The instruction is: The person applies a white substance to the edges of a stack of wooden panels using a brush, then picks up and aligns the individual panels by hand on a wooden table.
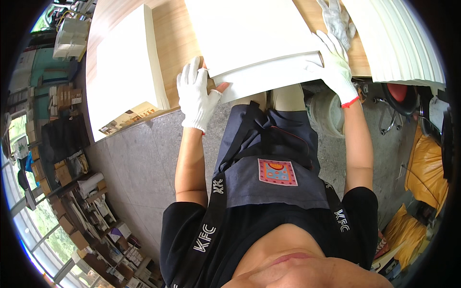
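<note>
A stack of white paper [249,36] lies before me, its near end at the table's front edge. A white strip of paper [269,74] spans that near end, bent down and sticking out past the edge. My left hand [196,98], in a white glove with bare thumb and fingertip, closes on the strip's left end, thumb in front and fingers along the stack's side. At the right end, my right hand [333,65], gloved too with a red cuff, presses its thumb on the strip while its fingers stretch along the stack's side.
Another white paper stack [127,67] lies left on the wooden table [173,29]. A thick fanned stack [398,43] is at right, with a greyish glove [336,21] beside it. Below are a whitish bucket [329,113] and a wheeled chair [401,98].
</note>
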A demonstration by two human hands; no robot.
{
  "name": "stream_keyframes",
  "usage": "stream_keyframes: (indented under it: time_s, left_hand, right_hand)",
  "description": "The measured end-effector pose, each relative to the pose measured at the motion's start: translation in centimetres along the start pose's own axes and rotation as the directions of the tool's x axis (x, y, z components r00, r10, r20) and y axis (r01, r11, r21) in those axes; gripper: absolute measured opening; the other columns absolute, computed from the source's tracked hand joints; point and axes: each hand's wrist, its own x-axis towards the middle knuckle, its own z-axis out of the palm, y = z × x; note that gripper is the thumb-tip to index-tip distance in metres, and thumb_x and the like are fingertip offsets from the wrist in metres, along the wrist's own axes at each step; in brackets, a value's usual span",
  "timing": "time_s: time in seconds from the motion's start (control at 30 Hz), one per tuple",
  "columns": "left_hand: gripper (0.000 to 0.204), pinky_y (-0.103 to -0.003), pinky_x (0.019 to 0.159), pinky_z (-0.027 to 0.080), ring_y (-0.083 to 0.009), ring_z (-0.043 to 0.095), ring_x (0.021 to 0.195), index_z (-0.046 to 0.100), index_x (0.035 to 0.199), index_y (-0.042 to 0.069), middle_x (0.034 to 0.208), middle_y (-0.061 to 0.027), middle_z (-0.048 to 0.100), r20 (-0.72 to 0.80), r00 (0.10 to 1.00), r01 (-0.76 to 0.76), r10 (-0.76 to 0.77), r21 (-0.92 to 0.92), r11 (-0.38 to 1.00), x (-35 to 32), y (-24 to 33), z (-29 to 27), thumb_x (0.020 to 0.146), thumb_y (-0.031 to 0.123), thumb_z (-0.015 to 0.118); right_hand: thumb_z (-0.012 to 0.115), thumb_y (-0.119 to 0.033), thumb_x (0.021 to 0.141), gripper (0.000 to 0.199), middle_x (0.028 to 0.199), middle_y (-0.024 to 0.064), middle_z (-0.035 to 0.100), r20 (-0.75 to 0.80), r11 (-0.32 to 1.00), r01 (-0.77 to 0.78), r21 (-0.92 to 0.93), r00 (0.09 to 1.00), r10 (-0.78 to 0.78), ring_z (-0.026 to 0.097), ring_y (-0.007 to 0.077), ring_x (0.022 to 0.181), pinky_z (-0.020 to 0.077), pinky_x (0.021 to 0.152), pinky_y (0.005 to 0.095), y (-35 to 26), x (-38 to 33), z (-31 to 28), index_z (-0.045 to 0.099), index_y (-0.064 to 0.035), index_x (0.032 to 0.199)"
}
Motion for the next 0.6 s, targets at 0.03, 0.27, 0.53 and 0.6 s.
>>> stream_keyframes:
  time_s: [0.03,0.27,0.53,0.6]
  left_hand:
    - [0.064,-0.054,0.107,0.038,-0.0382,0.054,0.124,0.064,0.117,-0.002,0.136,-0.0219,0.058,-0.014,1.0,-0.009,0.009,-0.007,1.0,0.01,0.0,-0.01,0.073,0.038,0.087]
    - [0.066,-0.054,0.107,0.038,-0.0388,0.053,0.126,0.064,0.119,-0.002,0.138,-0.0218,0.058,-0.01,1.0,-0.028,0.029,0.019,0.999,0.02,-0.16,0.13,0.072,0.038,0.087]
    - [0.062,-0.05,0.111,0.037,-0.0425,0.05,0.13,0.061,0.124,-0.005,0.145,-0.0242,0.053,0.041,0.999,-0.018,0.018,-0.001,1.0,0.05,-0.22,-0.13,0.08,0.033,0.082]
    - [0.06,-0.05,0.111,0.037,-0.0424,0.049,0.131,0.062,0.123,-0.005,0.145,-0.0243,0.053,0.061,0.998,-0.016,0.016,0.01,1.0,0.06,-0.27,-0.1,0.081,0.033,0.082]
  right_hand:
    - [0.072,-0.059,0.085,0.085,0.16,0.0043,0.04,-0.002,1.0,0.01,0.02,1.0,-0.01,0.03,0.0285,0.151,0.0234,0.123,0.0475,0.13,-0.05,0.08,0.044,-0.0179,0.154]
    - [0.072,-0.051,0.088,0.078,0.159,0.0057,0.042,-0.022,0.998,0.039,0.046,0.999,-0.038,0.032,0.0276,0.151,0.0243,0.123,0.0466,0.62,-0.12,0.33,0.044,-0.0187,0.154]
    - [0.069,-0.05,0.09,0.074,0.158,0.0058,0.044,-0.051,0.999,0.036,-0.012,0.998,-0.037,0.034,0.0279,0.148,0.0268,0.123,0.0448,0.14,0.02,0.05,0.045,-0.0197,0.153]
    - [0.069,-0.05,0.09,0.073,0.157,0.0058,0.044,-0.059,0.999,0.034,-0.011,0.998,-0.034,0.035,0.028,0.148,0.0275,0.122,0.0445,0.03,-0.01,-0.03,0.046,-0.0197,0.152]
